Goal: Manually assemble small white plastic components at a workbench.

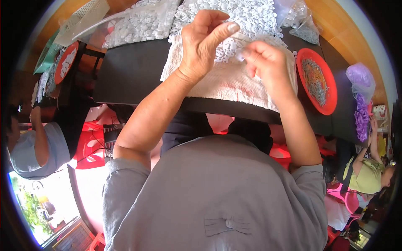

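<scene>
My left hand (200, 44) is raised above a cream towel (234, 85), its fingers curled and the thumb close to the index finger. Whatever lies between those fingertips, if anything, is hidden. Lower and to the right, my right hand (268, 62) has its fingertips pinched together, slightly blurred, at a small whitish piece (240, 56). Just beyond both hands, a large heap of small white ring-like plastic pieces (251, 19) spreads over the far part of the towel. Some loose pieces (226, 50) lie between my hands.
Right of the towel stands a red tray (331, 94) of small metal-grey parts. A clear bag (138, 27) of white pieces lies far left on the dark table (130, 71). Another clear bag (305, 29) sits far right. People work at left (37, 146) and right (364, 175).
</scene>
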Tool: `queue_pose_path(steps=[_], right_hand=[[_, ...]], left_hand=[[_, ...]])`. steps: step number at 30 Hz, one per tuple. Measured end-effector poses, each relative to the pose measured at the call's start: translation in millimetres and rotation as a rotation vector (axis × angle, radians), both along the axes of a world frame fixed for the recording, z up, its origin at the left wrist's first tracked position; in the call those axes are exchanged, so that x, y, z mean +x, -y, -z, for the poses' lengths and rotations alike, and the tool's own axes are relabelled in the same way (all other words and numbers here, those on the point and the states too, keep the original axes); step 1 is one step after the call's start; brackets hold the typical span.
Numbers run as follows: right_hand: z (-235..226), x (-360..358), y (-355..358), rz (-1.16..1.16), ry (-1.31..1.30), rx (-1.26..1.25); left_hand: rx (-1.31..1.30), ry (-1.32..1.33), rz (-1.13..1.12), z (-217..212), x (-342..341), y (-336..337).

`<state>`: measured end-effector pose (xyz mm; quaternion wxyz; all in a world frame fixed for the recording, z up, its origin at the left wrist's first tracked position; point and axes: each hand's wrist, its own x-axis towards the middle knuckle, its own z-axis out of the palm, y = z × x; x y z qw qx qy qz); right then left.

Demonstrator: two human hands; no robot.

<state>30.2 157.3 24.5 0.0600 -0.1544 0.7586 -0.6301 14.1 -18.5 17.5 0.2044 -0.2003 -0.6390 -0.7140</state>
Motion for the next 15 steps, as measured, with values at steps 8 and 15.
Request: queue_pose_path(steps=[8,15], right_hand=[[35.4,17.7,12.7,0.048,-0.908,0.73],[38.7,14.8,11.3,0.021,-0.966,0.867]], left_hand=[[0.152,-0.003,0.068,-1.5,5.5,-4.1],[-0.059,-0.013,0.03,-2.1,5.9,0.3]])
